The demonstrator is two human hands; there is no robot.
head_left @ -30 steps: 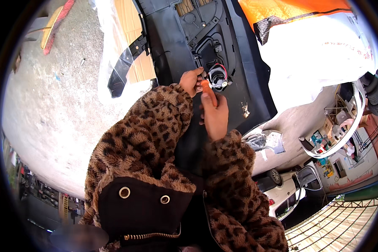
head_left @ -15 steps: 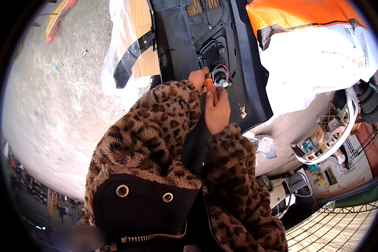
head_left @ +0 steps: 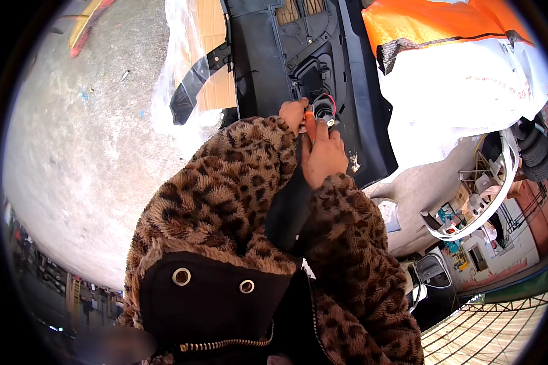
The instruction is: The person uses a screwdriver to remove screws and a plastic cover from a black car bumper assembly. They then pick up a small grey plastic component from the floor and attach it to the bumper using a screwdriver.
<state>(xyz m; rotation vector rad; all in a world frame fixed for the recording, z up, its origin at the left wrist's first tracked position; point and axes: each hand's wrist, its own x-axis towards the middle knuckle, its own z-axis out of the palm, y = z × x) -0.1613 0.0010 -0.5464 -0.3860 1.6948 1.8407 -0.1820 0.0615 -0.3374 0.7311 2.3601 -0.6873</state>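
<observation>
A large black plastic car bumper (head_left: 259, 79) lies inner side up in front of me. A round lamp (head_left: 324, 111) with a red wire is set in its recess. My right hand (head_left: 324, 159) is closed around the orange handle of a screwdriver (head_left: 310, 126), beside the lamp's left edge. My left hand (head_left: 293, 114) is closed at the upper end of that handle, against the bumper. What its fingertips grip, and the screwdriver's tip, are hidden. Both forearms wear brown spotted fleece sleeves.
Cardboard (head_left: 214, 58) and clear plastic film (head_left: 167, 97) lie left of the bumper, with a black curved bracket (head_left: 195, 88) across them. A white and orange sack (head_left: 444, 91) covers the right side. Farther right are a white curved trim (head_left: 490, 213) and stacked tires (head_left: 537, 152).
My right hand has shifted slightly on the screwdriver, its fingers now lying farther over the handle toward the right. The whole view has moved a little; my left hand stays by the lamp.
</observation>
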